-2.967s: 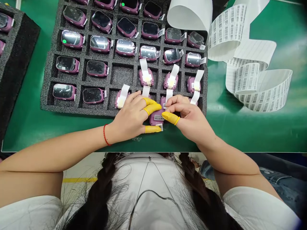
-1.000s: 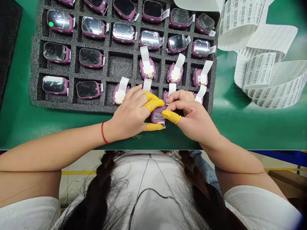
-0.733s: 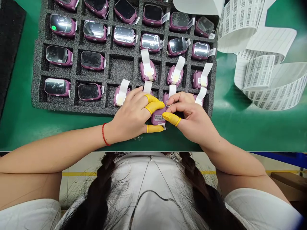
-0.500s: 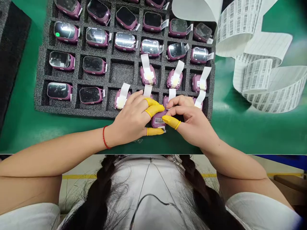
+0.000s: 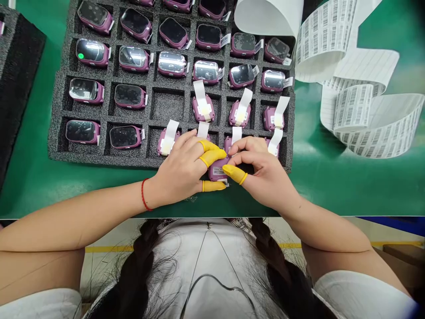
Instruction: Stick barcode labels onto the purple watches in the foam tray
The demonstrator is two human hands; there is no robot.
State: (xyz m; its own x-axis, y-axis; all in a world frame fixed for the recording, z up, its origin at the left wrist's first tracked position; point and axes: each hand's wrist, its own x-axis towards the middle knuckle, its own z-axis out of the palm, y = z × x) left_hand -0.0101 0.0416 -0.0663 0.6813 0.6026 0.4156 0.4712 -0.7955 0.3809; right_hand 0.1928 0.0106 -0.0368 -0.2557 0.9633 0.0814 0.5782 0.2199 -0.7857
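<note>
A purple smartwatch body (image 5: 217,172), its labelled back facing up, is at the tray's front edge. My left hand (image 5: 189,166) grips it from the left, with yellow finger cots on the thumb and two fingers. From the right, my right hand (image 5: 265,173) has its yellow-cotted thumb against the watch's back and its fingers curled at the far edge. Whether those fingertips pinch anything small is hidden. Behind the hands, face-down watches (image 5: 239,113) with white paper strips lie in the compartments of a black foam tray (image 5: 99,156).
Face-up watches (image 5: 128,95) with small white tags fill many other compartments. Long curled strips of barcode labels (image 5: 353,106) lie at the right on the green table (image 5: 332,186). Another black foam block (image 5: 20,75) stands at the left edge.
The whole view has shifted slightly, with the tray and table appearing a little lower. Both hands keep nearly the same pose on the watch.
</note>
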